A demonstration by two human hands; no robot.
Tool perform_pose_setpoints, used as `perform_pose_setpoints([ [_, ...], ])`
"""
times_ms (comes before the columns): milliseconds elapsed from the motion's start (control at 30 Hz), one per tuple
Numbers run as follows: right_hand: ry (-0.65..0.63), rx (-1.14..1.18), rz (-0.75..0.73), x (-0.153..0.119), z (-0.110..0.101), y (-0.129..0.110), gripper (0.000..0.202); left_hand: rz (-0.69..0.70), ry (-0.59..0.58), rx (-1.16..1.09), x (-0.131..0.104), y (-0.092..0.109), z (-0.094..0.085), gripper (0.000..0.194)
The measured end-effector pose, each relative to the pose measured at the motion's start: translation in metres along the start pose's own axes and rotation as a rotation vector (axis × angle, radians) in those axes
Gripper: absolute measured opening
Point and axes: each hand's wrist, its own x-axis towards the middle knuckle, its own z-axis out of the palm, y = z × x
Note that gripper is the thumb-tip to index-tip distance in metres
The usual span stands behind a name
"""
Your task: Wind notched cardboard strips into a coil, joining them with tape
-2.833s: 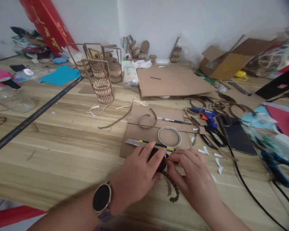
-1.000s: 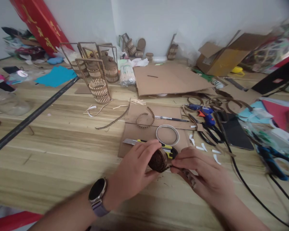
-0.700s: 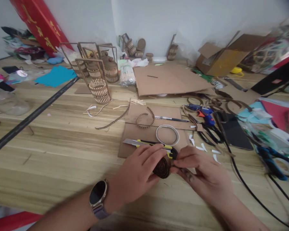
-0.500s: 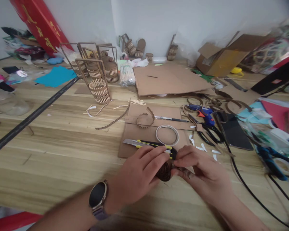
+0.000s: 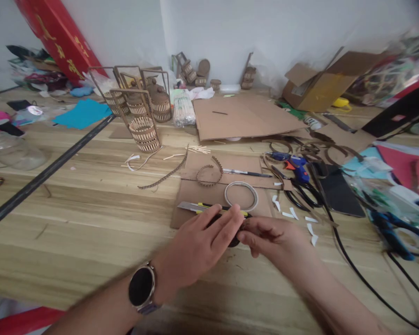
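Observation:
My left hand [image 5: 204, 242], a watch on its wrist, curves over a dark brown rolled coil [image 5: 234, 242] and hides most of it. At the coil's right side, my right hand [image 5: 277, 237] pinches its edge with thumb and fingers. Just beyond the hands lies a yellow-and-black utility knife [image 5: 201, 206], blade pointing left, its handle partly covered by my fingers. A roll of tape [image 5: 241, 196] rests flat behind the knife on a cardboard sheet [image 5: 186, 193]. Further back are a curled brown strip [image 5: 209, 180] and a pen [image 5: 247, 172].
Small slatted baskets with tall handles [image 5: 144, 135] stand at back left. To the right lie black-handled scissors [image 5: 305, 193], a blue glue gun [image 5: 298, 167], a phone [image 5: 342, 190] and a black cable [image 5: 345, 251]. White paper scraps [image 5: 293, 213] are scattered near my right hand.
Both hands have shifted slightly up and left. My left fingers now lie flatter across the coil and cover more of it; the right hand has turned, still pinching its edge.

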Motion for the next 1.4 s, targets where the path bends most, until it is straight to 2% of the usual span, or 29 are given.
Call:
perform_pose_setpoints([
  [67, 0.092, -0.067, -0.057, -0.001, 0.004, -0.001, 0.028, -0.034, 0.019, -0.035, 0.001, -0.001, 0.002, 0.055],
  [167, 0.203, -0.103, -0.081, -0.003, 0.009, -0.001, 0.031, -0.218, 0.089, -0.118, 0.003, 0.001, 0.003, 0.063],
  [267, 0.186, -0.041, -0.036, -0.004, 0.015, -0.001, 0.028, -0.341, 0.103, -0.220, 0.003, 0.004, 0.005, 0.083],
  [367, 0.180, -0.054, -0.050, -0.005, 0.021, -0.002, 0.028, -0.378, 0.098, -0.261, 0.003, 0.006, 0.005, 0.077],
  [533, 0.177, -0.174, -0.134, -0.007, 0.024, -0.006, 0.025, -0.363, 0.087, -0.298, 0.002, 0.006, 0.001, 0.058],
  [633, 0.053, -0.191, -0.214, -0.005, 0.014, -0.004, 0.021, -0.384, 0.064, -0.401, 0.003, 0.004, -0.004, 0.055],
  [733, -0.047, -0.224, -0.361, 0.001, -0.007, 0.006, 0.014, -0.415, 0.076, -0.489, 0.003, -0.001, -0.010, 0.056],
  [867, 0.227, -0.553, -0.437, 0.018, -0.040, 0.037, 0.023, -0.422, 0.095, -0.571, 0.004, -0.006, -0.015, 0.056],
  [933, 0.238, -0.715, -0.450, 0.026, -0.048, 0.052, 0.029, -0.410, 0.089, -0.605, 0.003, -0.006, -0.016, 0.059],
  [1033, 0.156, -0.835, -0.455, 0.032, -0.046, 0.065, 0.024, -0.430, 0.061, -0.638, 0.002, -0.005, -0.015, 0.070],
  [1133, 0.169, -0.877, -0.454, 0.033, -0.041, 0.065, 0.020, -0.457, 0.032, -0.652, 0.003, -0.004, -0.015, 0.070],
  [1267, 0.369, -0.875, -0.517, 0.029, -0.047, 0.055, 0.019, -0.418, -0.055, -0.658, 0.005, -0.007, -0.020, 0.067],
  [1333, 0.346, -0.807, -0.601, 0.027, -0.052, 0.047, 0.017, -0.367, -0.145, -0.652, 0.006, -0.009, -0.024, 0.069],
  [1400, 0.231, -0.709, -0.678, 0.024, -0.053, 0.040, 0.015, -0.317, -0.235, -0.643, 0.007, -0.012, -0.026, 0.071],
])
